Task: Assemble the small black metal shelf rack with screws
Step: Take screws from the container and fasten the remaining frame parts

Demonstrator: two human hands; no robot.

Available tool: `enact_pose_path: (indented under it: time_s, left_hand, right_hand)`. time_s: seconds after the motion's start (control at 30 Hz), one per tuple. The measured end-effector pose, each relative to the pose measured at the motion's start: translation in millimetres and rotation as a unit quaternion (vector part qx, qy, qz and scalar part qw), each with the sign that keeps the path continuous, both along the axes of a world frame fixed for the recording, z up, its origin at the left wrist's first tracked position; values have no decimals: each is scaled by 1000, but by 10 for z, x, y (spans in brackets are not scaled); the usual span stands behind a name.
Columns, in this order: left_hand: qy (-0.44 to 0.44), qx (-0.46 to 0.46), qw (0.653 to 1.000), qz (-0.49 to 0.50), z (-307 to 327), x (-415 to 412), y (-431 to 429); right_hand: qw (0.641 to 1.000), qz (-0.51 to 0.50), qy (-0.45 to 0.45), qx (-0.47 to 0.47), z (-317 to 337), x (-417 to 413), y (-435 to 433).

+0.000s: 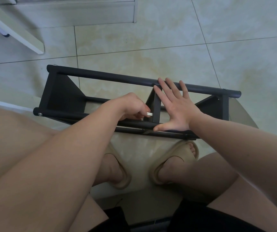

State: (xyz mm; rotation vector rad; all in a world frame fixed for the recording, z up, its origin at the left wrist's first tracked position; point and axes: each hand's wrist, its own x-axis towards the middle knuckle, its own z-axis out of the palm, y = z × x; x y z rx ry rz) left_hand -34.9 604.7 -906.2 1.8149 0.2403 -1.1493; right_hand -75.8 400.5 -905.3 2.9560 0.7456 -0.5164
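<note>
The black metal shelf rack (101, 77) lies on its side on the tiled floor in front of my feet, its round tubes running left to right. My left hand (132, 107) pinches a small white tool or part (149, 114) against the left face of the middle shelf panel (154, 106). My right hand (174, 106) lies flat with fingers spread across the rack, fingertips on the far tube and thumb on the near tube, just right of that panel. Silver screw heads show at the tube ends (40, 114).
White furniture legs (17, 34) stand at the upper left and a pale cabinet base (77, 12) runs along the top. My feet in beige slippers (176, 163) sit just behind the rack. Tiled floor (168, 39) lies beyond it.
</note>
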Motion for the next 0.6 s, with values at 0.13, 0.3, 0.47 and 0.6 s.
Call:
enact_pose_path:
  time_s: [0.13, 0.3, 0.47, 0.6]
  left_hand:
    - [-20, 8, 999, -31, -34, -8, 7]
    - [-29, 19, 997, -68, -50, 8, 39]
    - [-40, 34, 994, -98, -39, 8, 36]
    - [-46, 41, 992, -114, -31, 15, 41]
  right_hand:
    - [1000, -1, -3, 2, -2, -1, -5]
    - [1000, 0, -5, 2, -12, -2, -4]
    - [1000, 0, -7, 6, -18, -3, -4]
    - [1000, 0, -9, 5, -28, -2, -11]
